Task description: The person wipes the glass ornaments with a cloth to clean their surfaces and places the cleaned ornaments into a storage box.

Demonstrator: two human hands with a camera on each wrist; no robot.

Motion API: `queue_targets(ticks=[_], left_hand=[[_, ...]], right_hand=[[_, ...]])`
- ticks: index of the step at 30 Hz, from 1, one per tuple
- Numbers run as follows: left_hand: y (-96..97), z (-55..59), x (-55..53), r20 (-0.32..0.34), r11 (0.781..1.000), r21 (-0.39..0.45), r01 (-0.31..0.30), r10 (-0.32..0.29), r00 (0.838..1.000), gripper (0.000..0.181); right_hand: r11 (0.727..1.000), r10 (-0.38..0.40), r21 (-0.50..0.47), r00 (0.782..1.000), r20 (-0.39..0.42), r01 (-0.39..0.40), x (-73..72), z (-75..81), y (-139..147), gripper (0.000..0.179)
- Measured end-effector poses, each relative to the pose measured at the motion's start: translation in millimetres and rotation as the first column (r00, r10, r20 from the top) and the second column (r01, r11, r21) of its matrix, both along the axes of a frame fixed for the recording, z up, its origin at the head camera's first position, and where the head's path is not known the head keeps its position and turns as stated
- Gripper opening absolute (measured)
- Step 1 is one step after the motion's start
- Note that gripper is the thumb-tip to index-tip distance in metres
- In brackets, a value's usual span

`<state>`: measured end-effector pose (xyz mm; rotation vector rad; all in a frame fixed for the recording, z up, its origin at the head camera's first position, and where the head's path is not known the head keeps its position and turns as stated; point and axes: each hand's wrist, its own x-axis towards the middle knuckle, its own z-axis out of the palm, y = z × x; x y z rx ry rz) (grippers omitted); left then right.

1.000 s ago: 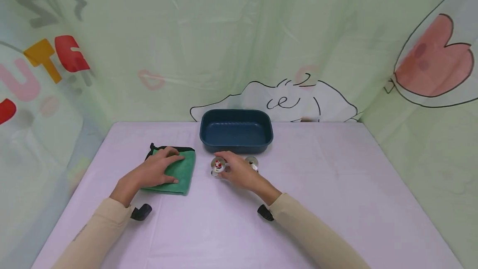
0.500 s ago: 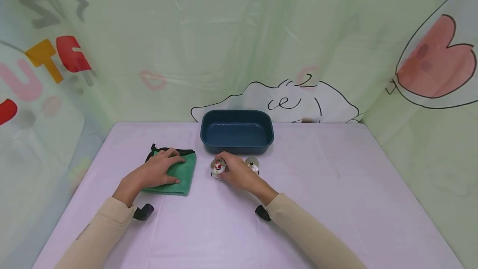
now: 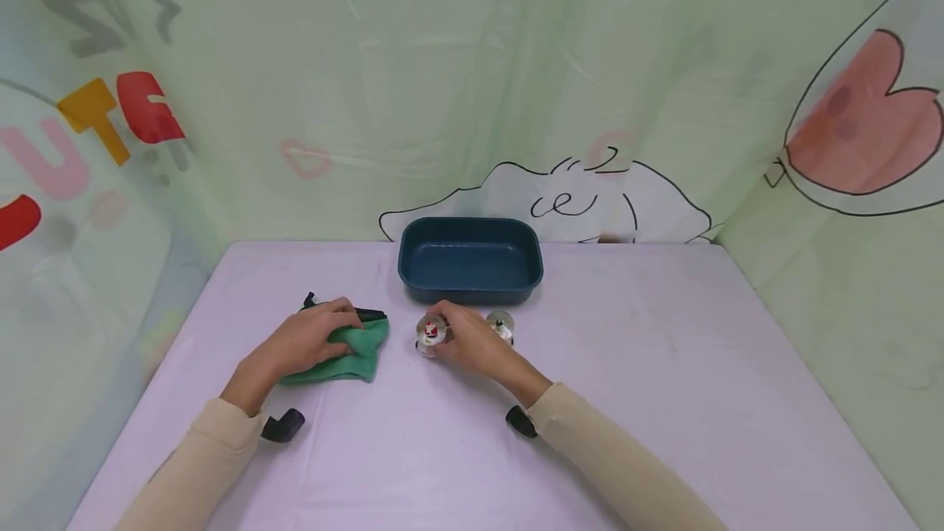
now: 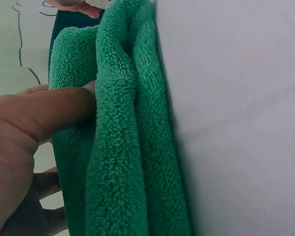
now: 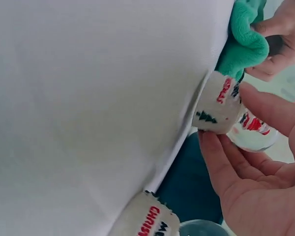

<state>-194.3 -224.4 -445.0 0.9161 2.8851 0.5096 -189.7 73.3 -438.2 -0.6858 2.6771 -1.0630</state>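
My left hand (image 3: 310, 338) pinches a folded green cloth (image 3: 361, 351) with black edging; the cloth bunches up between thumb and fingers. In the left wrist view the thumb presses into a fold of the green towelling (image 4: 115, 147). My right hand (image 3: 475, 342) holds a small snow globe (image 3: 430, 333) with a red and white figure inside, thumb and fingers on either side of its white base. The right wrist view shows red lettering and a green tree on that base (image 5: 216, 105). A second snow globe (image 3: 501, 324) stands just right of my right hand, partly hidden by it.
A dark blue rectangular basin (image 3: 470, 295) stands at the back of the table, right behind the snow globes. The table wears a pale lilac cover (image 3: 627, 400). A printed curtain (image 3: 442, 88) closes off the back and sides.
My left fingers and thumb have drawn together on the cloth, bunching it and pulling its far black edge nearer. My right hand and the snow globe stay almost in place.
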Motion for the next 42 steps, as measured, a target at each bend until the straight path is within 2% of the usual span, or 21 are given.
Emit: queue_targets(ticks=[4, 8, 13, 16, 20, 27, 34, 39, 42], left_hand=[[-3.6, 5.6, 1.9, -0.005, 0.997, 0.065, -0.03, 0.031, 1.0, 0.028], [-5.5, 12.3, 3.7, 0.014, 0.978, 0.202, -0.054, 0.053, 0.999, 0.031], [-0.6, 20.6, 5.2, 0.063, 0.923, 0.374, -0.085, 0.067, 0.996, 0.029], [6.4, 25.1, 6.0, 0.076, 0.896, 0.431, -0.103, 0.078, 0.994, 0.026], [18.3, 30.5, 7.9, 0.076, 0.861, 0.498, -0.106, 0.078, 0.994, 0.026], [39.6, 42.1, 12.3, 0.089, 0.768, 0.633, -0.095, 0.05, 0.995, 0.026], [59.5, 52.7, 14.1, 0.099, 0.698, 0.711, -0.085, 0.02, 0.995, 0.027], [75.0, 58.9, 14.8, 0.113, 0.647, 0.755, -0.106, 0.032, 0.993, 0.03], [83.9, 61.1, 15.0, 0.097, 0.613, 0.784, -0.093, 0.027, 0.995, 0.032]], right_hand=[[0.998, 0.006, -0.056, 1.0, 0.021, -0.004, 3.6, 8.2, 2.9, 0.046], [0.99, 0.015, -0.143, 1.0, 0.026, -0.011, 5.2, 16.7, 9.1, 0.044], [0.976, 0.026, -0.215, 0.999, -0.028, -0.031, 5.4, 26.0, 21.4, 0.041], [0.971, 0.041, -0.236, 0.998, -0.042, -0.049, 5.6, 33.5, 30.4, 0.041], [0.958, 0.076, -0.277, 0.997, -0.019, -0.078, 6.7, 45.0, 42.0, 0.039], [0.956, 0.069, -0.284, 0.997, -0.021, -0.072, 10.5, 62.7, 57.8, 0.045], [0.954, 0.054, -0.295, 0.998, -0.033, -0.061, 11.4, 74.2, 67.4, 0.049], [0.959, 0.051, -0.273, 0.995, -0.085, -0.073, 12.2, 80.3, 69.4, 0.052], [0.955, 0.053, -0.286, 0.993, -0.107, -0.082, 12.4, 82.1, 67.9, 0.053]])
